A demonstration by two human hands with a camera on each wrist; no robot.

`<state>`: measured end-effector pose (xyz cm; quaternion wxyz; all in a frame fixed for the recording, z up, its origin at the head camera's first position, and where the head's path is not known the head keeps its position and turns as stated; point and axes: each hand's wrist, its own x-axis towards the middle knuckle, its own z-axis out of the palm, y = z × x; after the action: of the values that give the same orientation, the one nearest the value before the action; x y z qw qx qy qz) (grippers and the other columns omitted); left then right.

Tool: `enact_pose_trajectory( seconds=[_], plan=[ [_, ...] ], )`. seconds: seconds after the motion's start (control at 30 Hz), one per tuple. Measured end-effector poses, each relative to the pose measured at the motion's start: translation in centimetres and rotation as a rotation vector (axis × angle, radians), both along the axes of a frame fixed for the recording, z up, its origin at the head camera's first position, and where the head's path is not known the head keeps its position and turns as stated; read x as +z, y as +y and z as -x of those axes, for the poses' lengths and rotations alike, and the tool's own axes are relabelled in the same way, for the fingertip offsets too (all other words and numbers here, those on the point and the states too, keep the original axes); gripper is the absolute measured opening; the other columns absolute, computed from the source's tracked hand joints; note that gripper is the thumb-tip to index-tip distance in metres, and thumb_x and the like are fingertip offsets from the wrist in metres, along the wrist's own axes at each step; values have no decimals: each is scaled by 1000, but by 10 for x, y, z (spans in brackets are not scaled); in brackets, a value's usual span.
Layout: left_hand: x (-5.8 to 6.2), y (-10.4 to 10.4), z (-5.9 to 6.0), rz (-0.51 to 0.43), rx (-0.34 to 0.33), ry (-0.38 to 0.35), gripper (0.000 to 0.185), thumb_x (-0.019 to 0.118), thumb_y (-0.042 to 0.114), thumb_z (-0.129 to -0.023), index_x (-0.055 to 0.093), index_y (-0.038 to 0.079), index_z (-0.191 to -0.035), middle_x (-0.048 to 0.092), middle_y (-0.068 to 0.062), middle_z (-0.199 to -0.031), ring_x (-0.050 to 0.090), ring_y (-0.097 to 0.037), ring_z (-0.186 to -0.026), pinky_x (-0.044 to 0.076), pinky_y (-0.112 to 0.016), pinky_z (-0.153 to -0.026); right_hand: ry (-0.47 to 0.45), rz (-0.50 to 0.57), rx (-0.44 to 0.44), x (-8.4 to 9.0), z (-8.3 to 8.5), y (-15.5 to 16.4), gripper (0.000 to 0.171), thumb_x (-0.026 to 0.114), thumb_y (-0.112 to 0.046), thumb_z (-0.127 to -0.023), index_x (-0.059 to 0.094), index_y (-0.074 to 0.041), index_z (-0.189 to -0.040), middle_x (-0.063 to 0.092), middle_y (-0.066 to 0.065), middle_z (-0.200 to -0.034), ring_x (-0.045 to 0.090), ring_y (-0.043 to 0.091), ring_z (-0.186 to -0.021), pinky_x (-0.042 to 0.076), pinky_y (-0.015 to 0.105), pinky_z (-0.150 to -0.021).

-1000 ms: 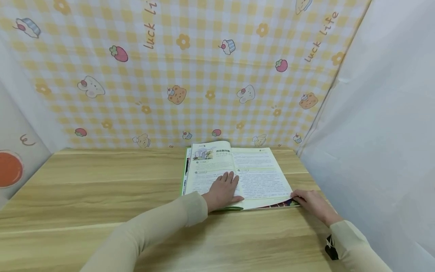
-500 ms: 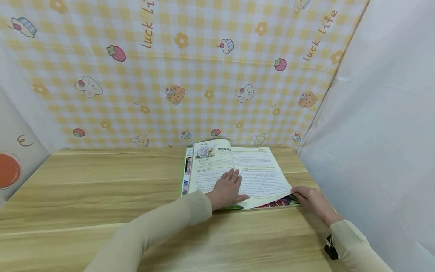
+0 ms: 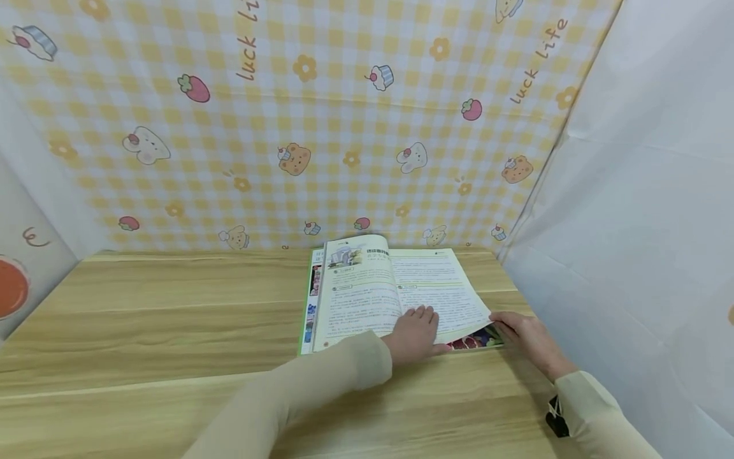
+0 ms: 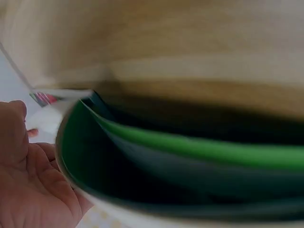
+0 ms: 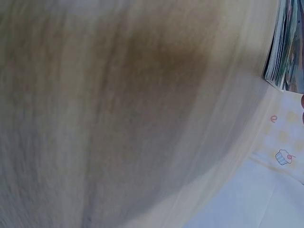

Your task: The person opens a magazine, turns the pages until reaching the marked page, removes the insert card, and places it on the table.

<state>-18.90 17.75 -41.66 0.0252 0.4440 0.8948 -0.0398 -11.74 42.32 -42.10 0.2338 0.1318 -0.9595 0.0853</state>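
An open book [image 3: 358,299] with printed pages lies at the back right of the table, its left pages bulging upward. My left hand [image 3: 414,335] rests on the lower part of the right page [image 3: 438,280], fingers extended. In the left wrist view that hand [image 4: 38,190] appears beside the book's curled green edge [image 4: 190,147]. At the page's lower right corner my right hand [image 3: 527,341] pinches the page, lifting it a little. A colourful picture page [image 3: 473,339] shows beneath. The right wrist view catches the book's page edges [image 5: 279,52] and only a sliver of fingertips.
The wood-grain table [image 3: 172,331] stretches to the left and front. Behind the book hangs a yellow checked cloth [image 3: 321,127]. A white sheet [image 3: 642,223] borders the right side, close to the right arm. A small black object [image 3: 556,417] sits at the right wrist.
My left hand has slid right and toward me, from the book's middle onto the right page's lower part. My right hand stays at the corner, which has risen slightly, baring more of the picture page.
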Motion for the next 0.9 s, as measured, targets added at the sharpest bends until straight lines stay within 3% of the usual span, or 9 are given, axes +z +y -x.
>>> enact_pose_trajectory(
  seconds=[0.27,0.43,0.67,0.77,0.9],
  plan=[
    [-10,36,-16,-60,-31,26,66,38,57,-95,41,10,-141,42,-4,-144,40,-15,-132,35,-26,-106,41,-5,24,0,-2,2,22,71,4,-76,72,-9,-94,73,4,-89,69,22,-78,54,37,-66],
    [-12,50,-17,-66,-47,102,57,39,49,-98,39,13,-142,40,0,-145,40,-12,-132,37,-23,-104,88,-25,61,-1,-2,3,25,73,6,-72,72,-7,-93,73,5,-89,70,23,-79,54,36,-67],
    [-18,58,-14,-69,-89,173,44,41,20,-101,36,13,-144,38,-1,-147,40,-12,-132,37,-21,-103,95,-27,83,-4,-4,3,27,74,7,-70,72,-6,-94,73,5,-90,70,23,-80,53,28,-68],
    [-20,60,-12,-84,-100,213,44,41,18,-101,35,12,-144,40,-2,-146,42,-12,-130,38,-22,-102,68,2,59,-5,-4,5,29,73,7,-72,70,-2,-99,72,11,-93,69,27,-81,54,34,-69],
    [-21,61,-7,-110,-95,221,48,38,16,-101,27,13,-147,37,-3,-148,40,-15,-132,37,-24,-104,-3,52,-46,-8,-7,8,36,71,4,-78,63,4,-112,68,22,-102,66,37,-86,53,48,-72]
  ],
)
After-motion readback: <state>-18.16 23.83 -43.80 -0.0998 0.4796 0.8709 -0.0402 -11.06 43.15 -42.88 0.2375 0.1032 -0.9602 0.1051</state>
